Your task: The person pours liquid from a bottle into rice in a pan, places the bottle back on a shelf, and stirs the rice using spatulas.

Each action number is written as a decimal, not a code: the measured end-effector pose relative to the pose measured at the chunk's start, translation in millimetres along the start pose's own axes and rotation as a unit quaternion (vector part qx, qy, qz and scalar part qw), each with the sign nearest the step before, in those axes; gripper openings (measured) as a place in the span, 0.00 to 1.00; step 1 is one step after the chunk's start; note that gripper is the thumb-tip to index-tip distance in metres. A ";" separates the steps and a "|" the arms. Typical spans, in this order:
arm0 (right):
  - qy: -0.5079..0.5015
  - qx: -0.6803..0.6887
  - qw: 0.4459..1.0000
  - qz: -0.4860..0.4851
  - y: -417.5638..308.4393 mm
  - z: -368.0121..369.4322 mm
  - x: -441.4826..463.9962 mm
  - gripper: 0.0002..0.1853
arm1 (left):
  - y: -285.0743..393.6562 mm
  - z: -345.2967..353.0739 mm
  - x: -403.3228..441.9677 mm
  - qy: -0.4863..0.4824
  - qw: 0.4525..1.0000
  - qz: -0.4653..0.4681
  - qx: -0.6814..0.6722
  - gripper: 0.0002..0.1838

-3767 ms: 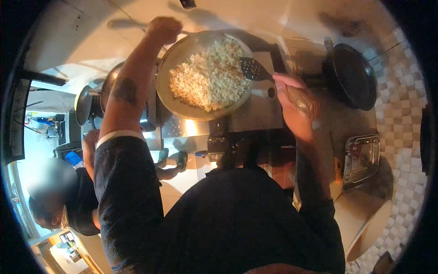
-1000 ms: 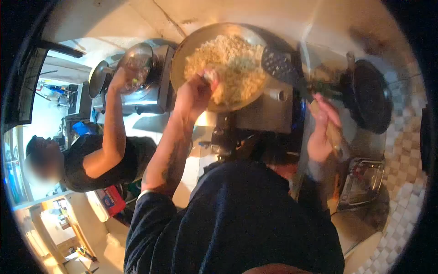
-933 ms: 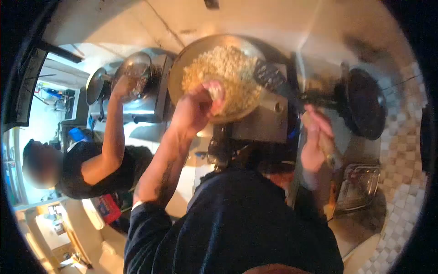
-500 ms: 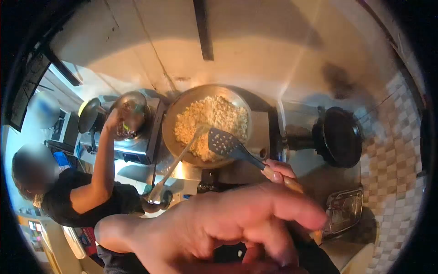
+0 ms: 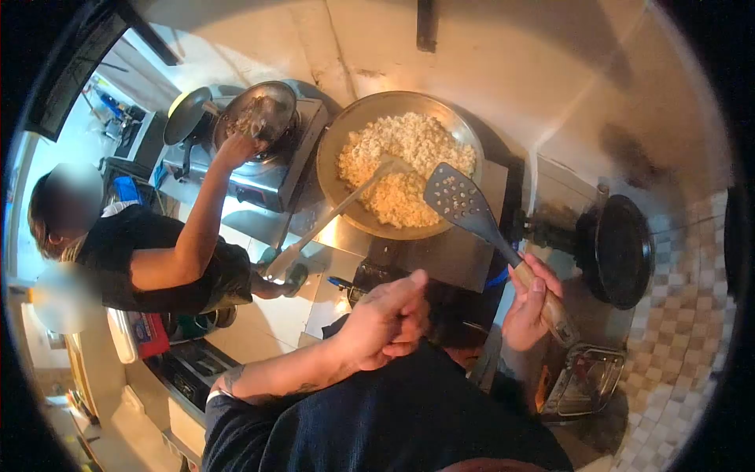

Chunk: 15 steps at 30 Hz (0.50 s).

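Remote watch, wok [image 5: 393, 102] as landmark. I have the rice [image 5: 385, 149] heaped inside it, some grains close to the near rim. Right hand [image 5: 531, 311] grasps the wooden handle of the slotted turner [image 5: 456, 197], whose blade is at the wok's right side, grains stuck on it. Left hand [image 5: 385, 318] is below the wok, apart from it, fingers part curled; I see nothing in it, but cannot tell whether it pinches something small.

Risks, my judgement: a quick sweep of the turner could throw rice over the near rim or shed the stuck grains outside. The long spatula [image 5: 326, 220] lies across the wok's near-left rim, handle jutting out; a sleeve or the left forearm could catch it and flip it out, rice with it. A hard push might slide the wok; I cannot see what steadies it.

Poorly seen: left fingertips smeared by motion; spatula's tip partly under rice; burner hidden beneath the wok; glass dish [image 5: 602, 377], right of and below the wok, contents unclear.
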State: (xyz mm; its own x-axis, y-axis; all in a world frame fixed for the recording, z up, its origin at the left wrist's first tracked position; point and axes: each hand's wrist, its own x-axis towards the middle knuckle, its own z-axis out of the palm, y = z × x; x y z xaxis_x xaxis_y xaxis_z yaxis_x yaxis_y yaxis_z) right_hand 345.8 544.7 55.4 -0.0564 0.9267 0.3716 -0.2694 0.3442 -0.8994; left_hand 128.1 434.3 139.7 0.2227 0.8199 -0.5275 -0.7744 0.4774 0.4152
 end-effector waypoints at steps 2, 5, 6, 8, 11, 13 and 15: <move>0.004 0.010 1.000 -0.005 1.2 -3.3 1.3 0.13 | -13.1 -3.1 -1.5 0.058 0.998 0.025 -0.027 0.25; 0.010 0.000 1.000 0.005 -7.5 -10.4 -2.8 0.15 | -32.5 -11.2 -10.8 0.094 0.995 0.014 -0.028 0.26; 0.009 -0.008 1.000 0.004 -16.3 -13.4 -7.3 0.16 | -36.9 -13.2 -14.8 0.083 0.996 0.011 -0.018 0.26; 0.025 -0.030 0.999 -0.017 -32.0 -22.1 -20.9 0.16 | -42.2 -18.8 -22.2 0.046 0.999 -0.001 0.028 0.26; 0.110 -0.032 0.992 -0.047 -50.1 -25.7 -58.7 0.18 | -50.4 -26.6 -32.0 -0.006 0.998 -0.007 0.058 0.27; 0.174 -0.014 0.983 -0.061 -55.8 -21.9 -89.5 0.18 | -52.1 -24.8 -42.1 0.021 0.994 0.019 0.107 0.27; 0.204 -0.024 0.977 -0.060 -66.2 -8.9 -116.4 0.17 | -42.3 -21.3 -54.8 0.021 0.981 0.087 0.175 0.26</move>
State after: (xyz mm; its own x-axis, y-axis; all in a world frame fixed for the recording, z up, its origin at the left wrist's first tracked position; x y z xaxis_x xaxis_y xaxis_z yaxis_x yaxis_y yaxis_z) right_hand 378.7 415.4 69.7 0.3638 0.8588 0.3608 -0.2046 0.4515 -0.8685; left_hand 136.1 362.4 135.2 0.0746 0.8883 -0.4531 -0.5465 0.4165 0.7266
